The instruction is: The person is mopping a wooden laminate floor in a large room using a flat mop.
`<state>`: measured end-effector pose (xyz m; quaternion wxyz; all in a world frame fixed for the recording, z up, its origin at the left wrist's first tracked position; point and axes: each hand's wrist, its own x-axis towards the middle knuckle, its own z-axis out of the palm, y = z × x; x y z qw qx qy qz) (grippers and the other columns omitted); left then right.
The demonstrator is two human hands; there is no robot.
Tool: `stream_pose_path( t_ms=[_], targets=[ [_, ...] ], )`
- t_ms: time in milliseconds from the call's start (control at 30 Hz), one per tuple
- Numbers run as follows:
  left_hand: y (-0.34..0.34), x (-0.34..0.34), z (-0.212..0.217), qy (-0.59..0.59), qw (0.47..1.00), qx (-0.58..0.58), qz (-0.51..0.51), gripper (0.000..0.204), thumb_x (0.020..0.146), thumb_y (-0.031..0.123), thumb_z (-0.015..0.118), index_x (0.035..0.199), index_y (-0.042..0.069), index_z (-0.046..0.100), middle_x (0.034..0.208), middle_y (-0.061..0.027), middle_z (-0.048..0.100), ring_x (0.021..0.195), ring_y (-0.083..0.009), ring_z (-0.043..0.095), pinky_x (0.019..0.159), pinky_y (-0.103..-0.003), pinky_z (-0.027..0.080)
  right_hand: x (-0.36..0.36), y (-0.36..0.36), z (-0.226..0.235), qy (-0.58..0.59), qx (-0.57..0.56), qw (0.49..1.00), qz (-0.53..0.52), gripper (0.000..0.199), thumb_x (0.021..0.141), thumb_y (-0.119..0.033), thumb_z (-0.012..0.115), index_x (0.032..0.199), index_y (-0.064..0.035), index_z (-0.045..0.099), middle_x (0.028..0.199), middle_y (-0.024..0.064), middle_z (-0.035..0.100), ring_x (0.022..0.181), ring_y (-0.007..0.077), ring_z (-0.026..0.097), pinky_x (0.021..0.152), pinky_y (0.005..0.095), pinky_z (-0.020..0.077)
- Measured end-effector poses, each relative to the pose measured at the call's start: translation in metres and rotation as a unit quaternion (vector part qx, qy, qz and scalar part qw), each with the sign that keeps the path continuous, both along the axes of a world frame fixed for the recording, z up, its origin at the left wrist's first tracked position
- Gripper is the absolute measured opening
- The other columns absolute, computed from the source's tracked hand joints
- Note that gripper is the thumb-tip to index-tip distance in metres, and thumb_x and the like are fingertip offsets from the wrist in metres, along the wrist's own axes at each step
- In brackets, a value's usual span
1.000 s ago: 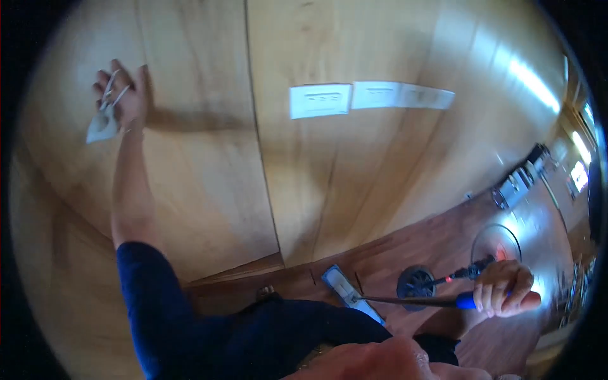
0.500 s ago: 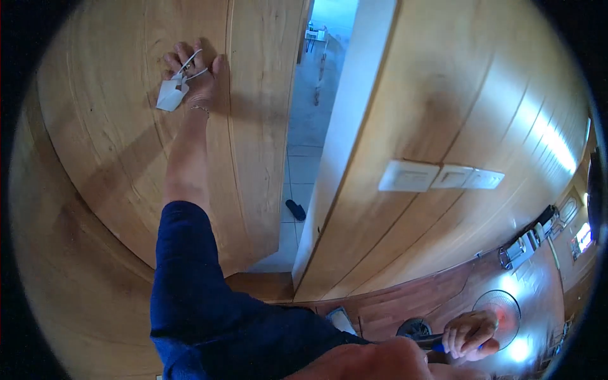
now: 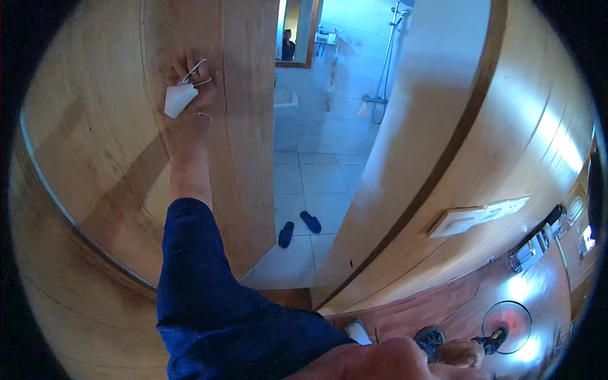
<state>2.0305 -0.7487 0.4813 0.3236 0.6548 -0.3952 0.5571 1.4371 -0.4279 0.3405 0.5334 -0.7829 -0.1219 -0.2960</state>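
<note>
Two hands show in this frame, far apart. In the upper left, the left hand (image 3: 193, 79) is raised at the end of a dark blue sleeve (image 3: 190, 266) and pressed flat against the tall light wooden door (image 3: 240, 126), its fingers pinching a small white folded card with a thin wire ring (image 3: 179, 96) against the wood. At the lower right edge, the right hand (image 3: 459, 353) is closed around the dark handle of a long-handled tool (image 3: 494, 342); how tightly it grips I cannot tell. Just beside it stands a round floor fan with a reddish centre (image 3: 506, 320) on the brown wooden floor (image 3: 405, 316). Through the opening in the upper middle lies a pale tiled bathroom floor (image 3: 316, 183) with a pair of dark blue slippers (image 3: 299, 228), a white basin (image 3: 285, 101) and a shower fitting (image 3: 387, 50). A white switch panel (image 3: 478, 215) sits on the wooden wall at right.
</note>
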Motion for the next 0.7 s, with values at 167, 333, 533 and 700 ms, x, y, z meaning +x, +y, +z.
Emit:
stream_pose_path(
  t_ms=[167, 333, 533, 700],
  targets=[
    [-0.026, 0.025, -0.004, -0.024, 0.999, 0.009, -0.023, 0.066, 0.085, 0.054, 0.05, 0.141, 0.022, 0.037, 0.15, -0.0086, 0.032, 0.138, -0.0394, 0.023, 0.106, -0.061, 0.021, 0.022, -0.021, -0.012, -0.031, 0.01, 0.997, -0.075, 0.046, 0.088, -0.042, 0.061, 0.077, 0.0025, 0.059, 0.056, 0.0102, 0.056, 0.046, 0.0192, 0.055, 0.042, 0.0302, 0.0434],
    [-0.035, 0.087, -0.023, -0.039, 0.998, 0.029, -0.037, 0.065, 0.086, 0.053, 0.05, 0.141, 0.022, 0.037, 0.149, -0.0092, 0.032, 0.138, -0.0392, 0.023, 0.106, -0.06, 0.021, 0.037, -0.039, -0.023, -0.054, 0.03, 0.988, -0.139, 0.044, 0.088, -0.039, 0.061, 0.077, 0.0035, 0.059, 0.056, 0.0107, 0.056, 0.045, 0.0194, 0.055, 0.041, 0.0301, 0.0432],
    [-0.044, 0.165, -0.035, -0.042, 0.997, 0.052, -0.023, 0.065, 0.086, 0.052, 0.05, 0.141, 0.021, 0.037, 0.149, -0.0099, 0.032, 0.138, -0.039, 0.024, 0.106, -0.059, 0.022, 0.066, -0.077, -0.032, -0.064, 0.052, 0.979, -0.187, 0.042, 0.088, -0.036, 0.06, 0.077, 0.0047, 0.06, 0.056, 0.0113, 0.056, 0.044, 0.0196, 0.054, 0.041, 0.0301, 0.0429],
    [-0.033, 0.165, -0.055, -0.016, 0.998, 0.063, 0.013, 0.064, 0.086, 0.051, 0.051, 0.141, 0.02, 0.038, 0.149, -0.0105, 0.032, 0.138, -0.0389, 0.024, 0.107, -0.059, 0.022, 0.074, -0.1, -0.022, -0.046, 0.056, 0.977, -0.203, 0.041, 0.088, -0.034, 0.06, 0.077, 0.0056, 0.06, 0.055, 0.0119, 0.055, 0.043, 0.0199, 0.054, 0.04, 0.03, 0.0427]
  ],
)
